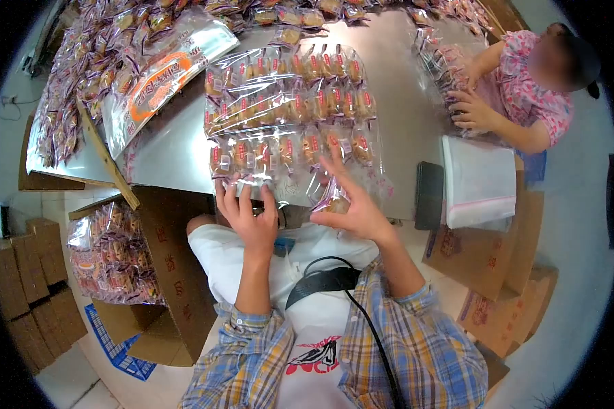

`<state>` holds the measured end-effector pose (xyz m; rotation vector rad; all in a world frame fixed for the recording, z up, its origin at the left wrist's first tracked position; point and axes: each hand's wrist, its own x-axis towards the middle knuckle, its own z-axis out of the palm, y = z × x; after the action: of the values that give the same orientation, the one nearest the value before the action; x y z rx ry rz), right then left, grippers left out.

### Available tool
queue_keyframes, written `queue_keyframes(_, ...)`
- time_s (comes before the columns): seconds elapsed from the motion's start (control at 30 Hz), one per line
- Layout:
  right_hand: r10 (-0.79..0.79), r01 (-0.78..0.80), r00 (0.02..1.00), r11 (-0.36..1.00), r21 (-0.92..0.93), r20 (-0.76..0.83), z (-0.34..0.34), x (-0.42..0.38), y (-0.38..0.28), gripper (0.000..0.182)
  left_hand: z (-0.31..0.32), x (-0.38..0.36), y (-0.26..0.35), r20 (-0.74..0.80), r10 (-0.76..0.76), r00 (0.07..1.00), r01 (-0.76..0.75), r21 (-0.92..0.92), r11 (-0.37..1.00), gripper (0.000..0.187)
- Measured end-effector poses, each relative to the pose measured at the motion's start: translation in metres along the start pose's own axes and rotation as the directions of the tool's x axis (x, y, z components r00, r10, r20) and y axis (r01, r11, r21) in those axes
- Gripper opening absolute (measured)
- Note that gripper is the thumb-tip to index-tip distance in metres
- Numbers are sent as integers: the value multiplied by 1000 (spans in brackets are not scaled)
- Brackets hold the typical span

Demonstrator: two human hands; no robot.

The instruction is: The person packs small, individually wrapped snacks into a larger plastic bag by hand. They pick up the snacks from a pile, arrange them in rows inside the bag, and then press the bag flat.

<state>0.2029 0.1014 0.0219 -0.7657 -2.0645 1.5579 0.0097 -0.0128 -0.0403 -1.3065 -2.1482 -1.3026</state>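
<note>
A large clear plastic bag [290, 102] lies flat on the table in front of me, with several rows of small individually wrapped pastries in it. My left hand [247, 217] is at the bag's near left edge, fingers apart and their tips touching the plastic or the table edge. At the near right edge, my right hand [357, 210] has thumb and fingers around a single wrapped pastry [331, 198]. Its index finger reaches over the nearest row of pastries. Part of that pastry is hidden by the hand.
A heap of wrapped pastries [65, 116] covers the table's far left, beside printed bags [167, 78]. A black phone [429, 195] and stacked clear bags [481, 180] lie at right. Another person [532, 102] handles a filled bag. An open carton [174, 273] holds packed bags [112, 255].
</note>
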Motion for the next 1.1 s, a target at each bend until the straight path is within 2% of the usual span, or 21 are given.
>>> queue_keyframes(0.03, 3, -1, 1000, 997, 82, -18, 2, 0, 5, 107, -2, 5, 5, 22, -27, 999, 26, 29, 999, 32)
queue_keyframes(0.1, 11, 2, 999, 971, 241, -53, 5, 0, 12, 106, 0, 5, -2, -2, -11, 1000, 11, -8, 1000, 25)
queue_keyframes(0.17, 15, 6, 996, 974, 228, -88, 4, -1, 13, 101, 1, 6, -4, -12, -16, 1000, 16, 16, 1000, 22)
queue_keyframes(0.27, 142, -88, 980, 935, 343, -137, 4, -6, 22, 97, 2, 1, -12, -2, -12, 1000, 13, 66, 998, 20)
queue_keyframes(0.33, 140, -57, 970, 925, 376, -199, 4, -3, 20, 92, 1, -1, -14, 7, -5, 1000, 4, 85, 996, 19)
queue_keyframes(0.4, 5, 90, 956, 947, 309, -295, 4, 9, 16, 86, 0, 0, -13, 8, 4, 1000, -5, 85, 996, 18)
queue_keyframes(0.5, -33, 138, 935, 951, 275, -354, 8, 12, 14, 79, -1, 0, -11, -11, -2, 1000, 3, 89, 996, 17)
queue_keyframes(0.57, 41, 75, 943, 941, 330, -331, 11, 8, 10, 76, 1, -7, -13, -30, -24, 999, 26, 83, 996, 17)
queue_keyframes(0.67, 41, 84, 946, 926, 367, -322, 10, 3, 15, 81, -3, -8, -12, -1, -12, 1000, 12, 89, 996, 16)
queue_keyframes(0.73, -46, 152, 935, 948, 279, -353, 7, 1, 29, 83, -4, -9, -12, -4, -14, 1000, 14, 77, 997, 16)
queue_keyframes(0.8, -188, 237, 903, 968, 82, -387, 3, 1, 39, 81, -5, -8, -10, -9, -14, 1000, 14, 59, 998, 16)
queue_keyframes(0.9, -116, 240, 894, 939, 244, -433, 10, -1, 36, 75, -7, -9, -4, -21, -32, 999, 33, 25, 999, 16)
queue_keyframes(1.1, -97, 230, 896, 936, 267, -433, 15, -1, 58, 76, -2, -14, 0, -55, -25, 998, 21, -72, 997, 22)
